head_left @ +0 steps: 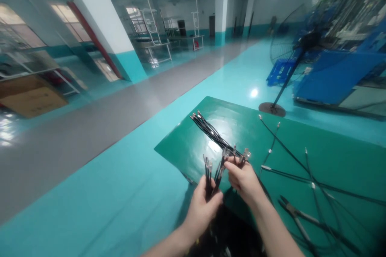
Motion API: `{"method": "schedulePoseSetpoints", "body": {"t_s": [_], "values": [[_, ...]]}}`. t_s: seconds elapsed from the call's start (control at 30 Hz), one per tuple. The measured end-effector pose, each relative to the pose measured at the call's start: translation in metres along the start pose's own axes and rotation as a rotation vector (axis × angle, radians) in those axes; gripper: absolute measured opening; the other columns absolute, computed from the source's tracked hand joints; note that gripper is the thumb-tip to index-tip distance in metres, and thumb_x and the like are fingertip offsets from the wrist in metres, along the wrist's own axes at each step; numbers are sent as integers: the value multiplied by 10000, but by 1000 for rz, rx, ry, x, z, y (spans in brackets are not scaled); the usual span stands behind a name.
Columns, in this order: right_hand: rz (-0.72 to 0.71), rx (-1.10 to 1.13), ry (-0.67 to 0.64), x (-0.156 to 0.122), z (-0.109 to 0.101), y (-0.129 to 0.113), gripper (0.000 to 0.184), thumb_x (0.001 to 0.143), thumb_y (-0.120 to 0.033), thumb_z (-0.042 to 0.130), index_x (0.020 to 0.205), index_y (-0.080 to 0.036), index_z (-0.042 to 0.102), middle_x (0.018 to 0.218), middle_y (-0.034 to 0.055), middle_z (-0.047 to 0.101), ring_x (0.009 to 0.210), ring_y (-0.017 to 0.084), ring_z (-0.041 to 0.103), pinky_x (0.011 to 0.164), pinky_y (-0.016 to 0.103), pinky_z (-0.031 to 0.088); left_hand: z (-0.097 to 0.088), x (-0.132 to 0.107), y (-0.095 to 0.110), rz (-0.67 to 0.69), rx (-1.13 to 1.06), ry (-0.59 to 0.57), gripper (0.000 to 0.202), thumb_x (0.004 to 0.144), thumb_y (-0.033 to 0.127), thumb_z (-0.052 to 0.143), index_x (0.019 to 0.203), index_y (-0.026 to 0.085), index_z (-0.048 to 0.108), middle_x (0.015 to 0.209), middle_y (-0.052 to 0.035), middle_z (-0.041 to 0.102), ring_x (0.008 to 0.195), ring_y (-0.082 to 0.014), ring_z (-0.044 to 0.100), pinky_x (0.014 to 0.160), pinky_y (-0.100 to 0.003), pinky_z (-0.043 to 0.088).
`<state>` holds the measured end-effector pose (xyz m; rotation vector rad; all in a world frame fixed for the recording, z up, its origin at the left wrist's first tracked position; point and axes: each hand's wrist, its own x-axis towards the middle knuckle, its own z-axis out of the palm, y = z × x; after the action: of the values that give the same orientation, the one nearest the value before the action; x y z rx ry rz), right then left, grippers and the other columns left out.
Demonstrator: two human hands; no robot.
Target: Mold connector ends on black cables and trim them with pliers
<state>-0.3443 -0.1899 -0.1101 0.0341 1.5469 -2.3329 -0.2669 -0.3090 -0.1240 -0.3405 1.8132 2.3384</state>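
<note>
My left hand (202,204) is closed around several black cables (208,176), their metal-tipped ends pointing up past the fingers. Just to its right, my right hand (243,178) grips more black cable ends with clear and metal connectors (246,154). The two groups of ends almost meet between my hands, over the near edge of a green table mat (183,140). Beyond my right hand a bundle of black cables (211,131) lies on the mat, its metal ends toward the far left. Whether that bundle joins the held cables is hidden.
Loose black cables (289,173) cross the mat at right, near long-handled pliers (297,213). Past the table stand a floor fan (273,108), a blue crate (280,72) and a blue machine (334,72). A cardboard box (30,94) and a pillar (102,20) are at left.
</note>
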Motion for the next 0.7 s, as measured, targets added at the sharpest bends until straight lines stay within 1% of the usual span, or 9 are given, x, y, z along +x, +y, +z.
{"method": "schedulePoseSetpoints", "body": {"t_s": [0.07,0.13,0.2,0.23,0.3,0.37,0.43,0.57,0.7], "values": [[-11,2,6,-1,-1,0,255,665,-354,674,718,-148,534,424,-92,406,282,0,190,279,151,127,0,1,-1,22,47,11,243,782,347,556,820,213,357,618,56,523,347,-28,329,319,-155,228],[-13,13,19,-4,-3,0,277,662,-339,676,819,-141,563,576,-34,549,295,-10,217,283,153,134,-1,3,-3,48,51,22,233,807,365,516,855,220,341,684,40,558,350,-29,352,305,-150,242],[-2,26,23,-6,-6,1,326,656,-326,683,902,-146,569,693,3,603,307,-15,225,288,154,139,-2,3,-6,60,23,29,235,813,370,508,880,218,343,720,31,566,369,-29,379,310,-144,271],[6,31,18,-6,-8,2,325,654,-325,686,898,-143,573,686,3,601,309,-16,220,289,156,137,-3,3,-7,62,11,31,236,814,370,508,888,215,346,726,30,567,377,-27,386,314,-142,283],[15,35,-10,-7,-11,3,275,656,-336,684,803,-131,575,554,-35,536,305,-10,199,291,159,128,-3,3,-7,60,-7,36,241,812,369,513,890,207,353,724,29,567,381,-23,390,317,-136,292],[4,28,-40,-6,-11,4,254,667,-352,675,688,-137,541,407,-96,374,299,-1,174,294,160,128,-3,1,-6,51,-19,32,244,809,367,520,889,198,362,724,26,569,388,-23,401,320,-133,300],[-9,12,-59,-6,-8,4,272,674,-358,668,627,-159,489,359,-129,240,295,8,160,296,160,137,-3,0,-4,48,-33,14,238,811,359,520,891,191,371,719,24,571,395,-25,417,330,-135,317],[-10,-37,-21,-3,4,2,295,668,-328,661,606,-191,408,368,-128,251,290,16,173,282,161,143,-4,-3,-2,52,-73,-41,207,823,339,509,878,189,376,687,33,564,369,-18,396,319,-131,291],[48,-27,-32,0,14,0,216,673,-322,628,746,-185,478,360,-142,235,296,26,148,274,154,139,-6,-3,-4,53,-110,-89,198,823,327,510,871,191,374,664,44,551,338,-3,343,306,-124,239]]}}
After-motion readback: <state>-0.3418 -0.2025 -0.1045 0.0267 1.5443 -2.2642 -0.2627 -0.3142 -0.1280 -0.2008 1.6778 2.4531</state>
